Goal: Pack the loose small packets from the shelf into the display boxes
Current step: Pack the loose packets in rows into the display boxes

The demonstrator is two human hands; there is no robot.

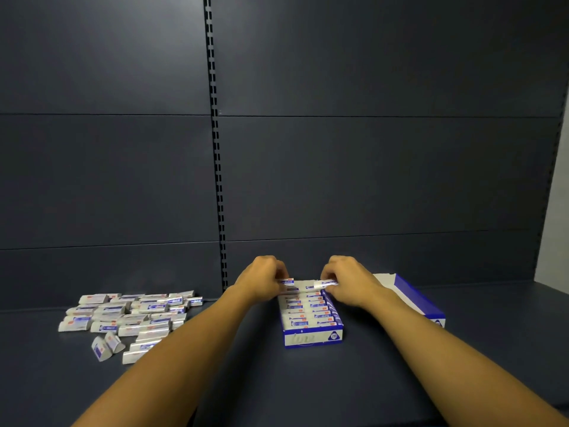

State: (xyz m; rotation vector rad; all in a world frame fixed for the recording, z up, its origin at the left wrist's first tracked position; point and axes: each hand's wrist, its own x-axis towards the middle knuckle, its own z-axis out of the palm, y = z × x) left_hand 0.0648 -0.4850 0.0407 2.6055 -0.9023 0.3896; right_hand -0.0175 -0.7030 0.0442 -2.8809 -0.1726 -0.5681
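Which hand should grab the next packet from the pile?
Probably the left hand. The pile lies on its side of the shelf, left of the box. The right hand would have to cross over the box. Both hands hold a packet at the box's far end now.

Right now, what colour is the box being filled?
Blue and white cardboard display box, clearest in the head view.

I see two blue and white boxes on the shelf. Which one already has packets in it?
The nearer display box, under both hands, with rows of packets filling it. The second box, behind the right forearm, shows only a bare pale inside.
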